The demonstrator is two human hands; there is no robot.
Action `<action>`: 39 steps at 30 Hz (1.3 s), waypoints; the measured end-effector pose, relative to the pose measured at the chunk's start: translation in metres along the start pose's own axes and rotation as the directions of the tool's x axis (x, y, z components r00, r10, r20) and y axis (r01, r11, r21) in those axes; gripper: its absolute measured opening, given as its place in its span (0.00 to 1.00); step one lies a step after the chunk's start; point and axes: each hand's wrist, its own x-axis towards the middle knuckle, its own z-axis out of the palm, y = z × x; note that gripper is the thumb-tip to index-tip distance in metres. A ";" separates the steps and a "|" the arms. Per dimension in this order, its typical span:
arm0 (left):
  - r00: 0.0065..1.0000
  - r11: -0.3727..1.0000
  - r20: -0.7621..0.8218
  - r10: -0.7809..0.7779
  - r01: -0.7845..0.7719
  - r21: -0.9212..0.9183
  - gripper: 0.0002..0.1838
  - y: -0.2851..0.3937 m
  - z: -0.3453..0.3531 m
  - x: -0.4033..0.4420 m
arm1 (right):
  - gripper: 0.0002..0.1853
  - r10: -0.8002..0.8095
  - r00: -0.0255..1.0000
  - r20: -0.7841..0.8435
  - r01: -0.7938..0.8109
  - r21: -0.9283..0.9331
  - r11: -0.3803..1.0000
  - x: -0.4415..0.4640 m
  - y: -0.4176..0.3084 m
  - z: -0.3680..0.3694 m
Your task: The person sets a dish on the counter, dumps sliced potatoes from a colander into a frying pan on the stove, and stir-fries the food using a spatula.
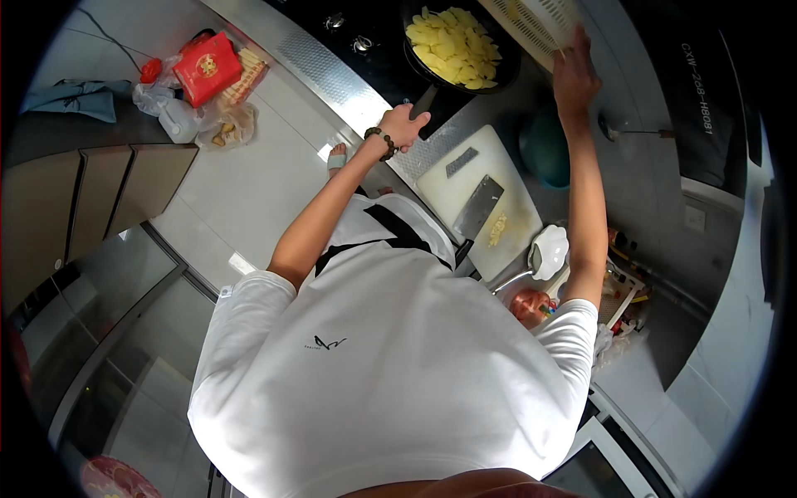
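Note:
My left hand (404, 129), with a beaded bracelet on the wrist, is closed around the handle of a dark frying pan (508, 73) on the stove. Sliced yellow potatoes (454, 47) are heaped in the pan. On the pan's right, my right hand (577, 79) grips the edge of a white slotted basket (540, 29), which is tilted and partly cut off by the top of the view. Nearer my body lies a white cutting board (436, 178) bearing a cleaver (479, 206), a flat grater-like strip (462, 162) and chopped garlic-like bits (497, 230).
A dark green bowl (544, 149) stands right of the board. A white scalloped dish (549, 252) sits by the board's near corner. A ladle (610, 131) is at the wall side. At left, a red bag (206, 69) and plastic bags (228, 129) rest beside a dark-topped cabinet (100, 195).

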 end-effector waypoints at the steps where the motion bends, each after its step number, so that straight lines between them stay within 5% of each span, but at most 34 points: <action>1: 1.000 1.000 0.000 0.001 -0.001 0.000 0.20 0.000 -0.001 0.001 | 0.08 0.025 1.000 0.008 -0.025 0.011 1.000 -0.002 0.002 0.000; 5: 0.999 1.000 0.035 0.012 -0.012 0.007 0.22 0.004 -0.004 -0.001 | 0.08 0.042 0.999 -0.007 -0.041 0.017 0.999 -0.007 0.000 -0.007; 10: 0.999 1.000 0.041 0.009 -0.009 -0.003 0.20 0.006 -0.004 -0.006 | 0.08 -0.177 0.984 0.010 0.176 0.087 0.981 0.004 -0.013 -0.021; 14: 0.999 0.999 0.039 0.013 -0.012 -0.036 0.19 0.007 -0.003 -0.004 | 0.07 -0.142 0.990 -0.021 0.143 0.075 0.987 -0.007 -0.002 -0.007; 17: 0.999 0.999 0.025 0.025 -0.025 -0.028 0.19 0.003 -0.002 -0.002 | 0.06 0.042 0.998 -0.044 -0.037 0.122 0.992 -0.015 0.007 0.001; 18: 0.999 0.999 0.031 0.023 -0.022 -0.031 0.19 0.003 -0.002 -0.003 | 0.07 0.224 0.975 -0.007 -0.220 0.147 0.964 -0.018 0.009 0.001; 22: 0.999 0.999 0.041 0.029 -0.027 -0.032 0.19 0.003 -0.003 -0.005 | 0.13 0.594 0.781 0.191 -0.615 0.077 0.785 -0.031 0.022 -0.009; 26: 0.998 1.000 0.061 0.006 -0.004 -0.024 0.18 0.005 -0.005 -0.006 | 0.12 0.711 0.674 0.199 -0.738 0.138 0.661 -0.049 0.027 -0.014; 28: 0.999 1.000 0.051 0.003 -0.002 -0.011 0.18 0.010 -0.006 -0.011 | 0.13 0.791 0.485 0.374 -0.859 0.034 0.511 -0.046 0.022 -0.025; 29: 0.999 1.000 0.037 -0.005 0.005 -0.006 0.19 0.012 -0.006 -0.014 | 0.13 0.797 0.478 0.368 -0.863 0.030 0.504 -0.047 0.020 -0.027; 31: 0.999 1.000 0.047 0.005 -0.004 -0.002 0.21 0.011 -0.007 -0.014 | 0.14 0.859 0.326 0.395 -0.943 0.192 0.270 -0.050 0.019 -0.030; 33: 0.999 0.995 0.040 -0.029 0.033 -0.095 0.41 0.009 -0.007 -0.012 | 0.14 0.867 0.250 0.430 -0.953 0.269 0.141 -0.054 0.021 -0.035; 37: 0.998 0.999 -0.061 -0.007 0.004 -0.050 0.26 0.008 -0.008 -0.012 | 0.14 0.864 0.072 0.498 -0.913 0.382 -0.145 -0.069 0.025 -0.045; 39: 0.996 0.998 -0.089 0.030 -0.025 0.050 0.25 0.015 -0.012 -0.012 | 0.13 0.870 0.060 0.490 -0.906 0.393 -0.159 -0.077 0.024 -0.052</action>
